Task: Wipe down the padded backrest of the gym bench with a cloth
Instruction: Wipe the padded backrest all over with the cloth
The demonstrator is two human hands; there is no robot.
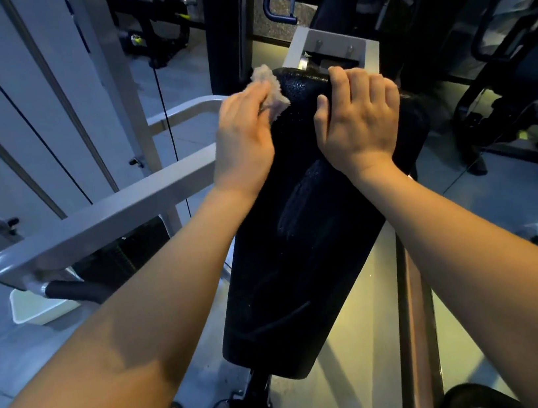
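Note:
A long black padded backrest [305,250] runs from the lower middle of the head view up to the centre. At its far left corner my left hand [244,138] holds a small beige cloth [270,91] against the pad; part of the cloth is hidden under my fingers. My right hand [357,118] grips the far right end of the pad, with its fingers curled over the top edge and the thumb on the near face.
A grey steel frame bar [104,220] crosses on the left, with cables and white panels behind it. A white tub [38,308] sits on the floor at lower left. A metal rail [412,322] runs along the right of the pad. Dark gym machines stand at back and right.

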